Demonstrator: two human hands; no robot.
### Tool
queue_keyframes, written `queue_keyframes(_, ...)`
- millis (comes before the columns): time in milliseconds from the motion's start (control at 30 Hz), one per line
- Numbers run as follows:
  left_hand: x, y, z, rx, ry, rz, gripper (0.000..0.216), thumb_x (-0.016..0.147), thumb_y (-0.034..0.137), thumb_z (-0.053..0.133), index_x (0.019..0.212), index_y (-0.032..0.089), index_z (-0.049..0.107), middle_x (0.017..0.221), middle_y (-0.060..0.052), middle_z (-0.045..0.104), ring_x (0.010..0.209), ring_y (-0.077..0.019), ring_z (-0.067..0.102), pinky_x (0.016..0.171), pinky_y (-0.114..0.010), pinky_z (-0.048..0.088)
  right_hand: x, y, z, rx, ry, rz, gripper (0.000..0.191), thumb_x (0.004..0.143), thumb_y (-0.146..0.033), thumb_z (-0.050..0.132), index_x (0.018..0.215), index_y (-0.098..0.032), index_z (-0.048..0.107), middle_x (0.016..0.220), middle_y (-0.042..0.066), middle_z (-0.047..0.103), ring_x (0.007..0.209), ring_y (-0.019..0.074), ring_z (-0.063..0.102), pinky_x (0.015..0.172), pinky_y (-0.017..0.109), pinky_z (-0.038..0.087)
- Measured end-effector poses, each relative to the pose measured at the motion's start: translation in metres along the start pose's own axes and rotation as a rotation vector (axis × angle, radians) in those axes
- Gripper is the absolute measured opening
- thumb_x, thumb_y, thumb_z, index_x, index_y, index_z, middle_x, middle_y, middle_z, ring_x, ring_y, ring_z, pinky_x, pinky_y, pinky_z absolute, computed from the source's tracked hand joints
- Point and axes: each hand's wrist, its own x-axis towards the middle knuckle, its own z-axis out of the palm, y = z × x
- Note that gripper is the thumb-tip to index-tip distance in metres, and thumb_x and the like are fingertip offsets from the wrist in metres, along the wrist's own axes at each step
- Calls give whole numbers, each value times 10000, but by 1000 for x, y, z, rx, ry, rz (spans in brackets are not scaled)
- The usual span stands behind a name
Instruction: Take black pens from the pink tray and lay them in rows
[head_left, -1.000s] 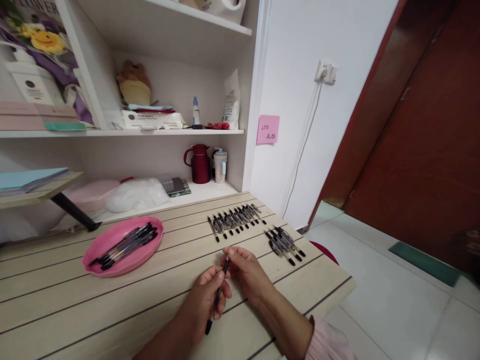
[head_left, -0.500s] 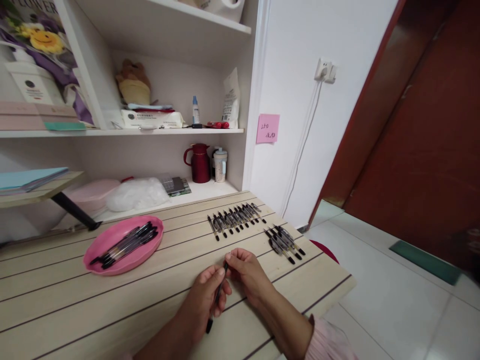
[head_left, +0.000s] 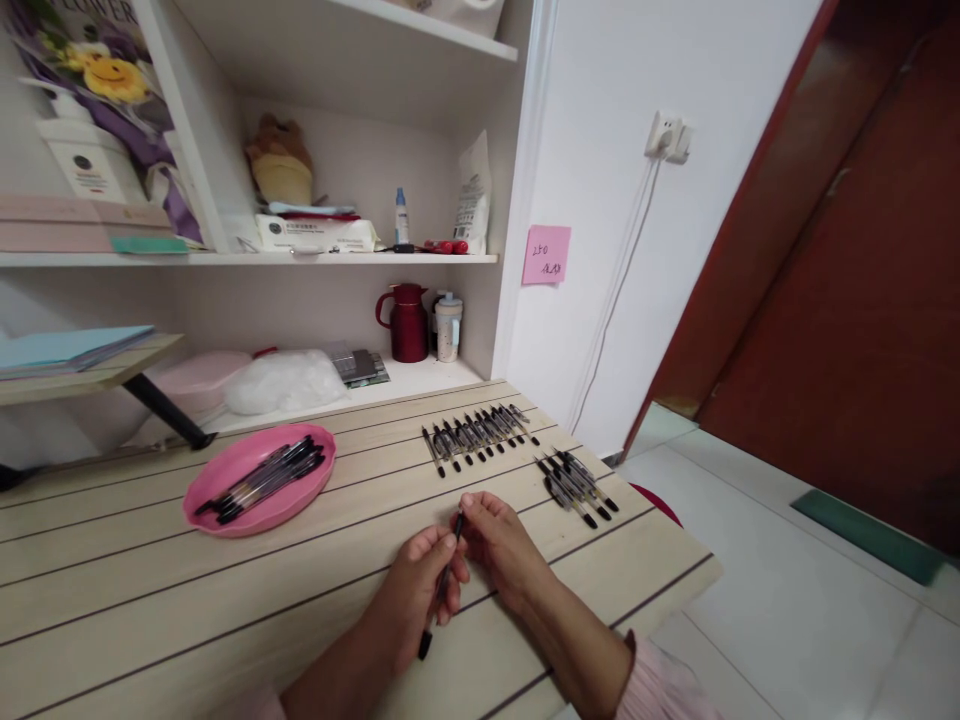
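My left hand (head_left: 418, 582) is closed around the barrel of a black pen (head_left: 426, 643), which slants with its dark end down toward me. At the pen's upper end, the thumb and fingers of my right hand (head_left: 501, 545) pinch its tip; whatever small part lies between them is mostly hidden. Beyond my hands, several pens (head_left: 480, 437) lie side by side in a slanted row. A smaller group of pens (head_left: 576, 488) rests to the right of that row. On the left, a pink oval dish (head_left: 281, 519) holds several more black pens (head_left: 270, 480).
The striped wooden table (head_left: 315, 600) ends at a corner on the right. Behind it stands a white shelf with a red jug (head_left: 409, 325), a light cup (head_left: 448, 328) and a plastic bag (head_left: 285, 382). A stand leg (head_left: 169, 410) meets the table at the left.
The view has shifted slightly, so the scene sits a little further right in the picture. Both hands keep their hold on the pen, with hardly any movement.
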Motion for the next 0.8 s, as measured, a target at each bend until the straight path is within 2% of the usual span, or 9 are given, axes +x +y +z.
queue_keyframes(100, 1, -1, -2, 0, -7, -2, 270, 738, 431, 572, 786, 174, 505, 586, 44, 549, 334, -28, 387, 322, -167, 187, 0, 0, 0, -30, -19, 16, 393, 645, -508, 682, 632, -156, 508, 443, -42, 516, 337, 72, 404, 399, 212, 301)
queue_keyframes(267, 3, -3, -5, -10, -34, -1, 275, 751, 436, 558, 787, 167, 514, 584, 37, 551, 338, -29, 397, 325, -167, 190, -1, -1, 2, 75, -66, 25, 388, 671, -516, 658, 747, -152, 547, 607, 0, 615, 357, 78, 455, 399, 222, 334)
queue_keyframes(400, 3, -4, -5, -3, -28, -2, 271, 763, 430, 542, 803, 164, 510, 583, 32, 553, 333, -28, 387, 319, -163, 184, 0, -1, 2, 46, -106, 15, 356, 678, -486, 663, 672, -157, 526, 460, -38, 527, 318, 87, 432, 365, 213, 304)
queue_keyframes(500, 3, -4, -4, 12, -24, 9, 279, 773, 435, 521, 822, 161, 512, 572, 33, 551, 316, -25, 363, 310, -162, 179, 1, -1, 1, 86, -57, 6, 326, 627, -402, 732, 698, -136, 558, 609, 8, 615, 397, 67, 463, 388, 193, 333)
queue_keyframes(567, 4, -4, -4, 16, -28, 23, 282, 770, 442, 521, 813, 163, 509, 570, 34, 552, 313, -25, 358, 307, -160, 179, 1, -1, 1, 138, -56, 20, 342, 638, -415, 724, 764, -136, 572, 707, 30, 645, 432, 66, 481, 402, 192, 354)
queue_keyframes(700, 4, -4, -4, 8, -27, 18, 287, 759, 447, 535, 804, 166, 504, 576, 36, 550, 319, -23, 361, 305, -156, 178, 0, 0, 1, 114, -131, 35, 363, 689, -488, 659, 734, -141, 562, 502, -26, 559, 335, 83, 441, 358, 207, 330)
queue_keyframes(800, 4, -4, -4, 9, -38, -1, 302, 745, 462, 546, 790, 167, 503, 570, 37, 550, 311, -22, 349, 302, -159, 173, 1, 0, 0, 124, -72, 3, 316, 644, -402, 725, 688, -130, 571, 544, -3, 589, 380, 72, 462, 380, 192, 342)
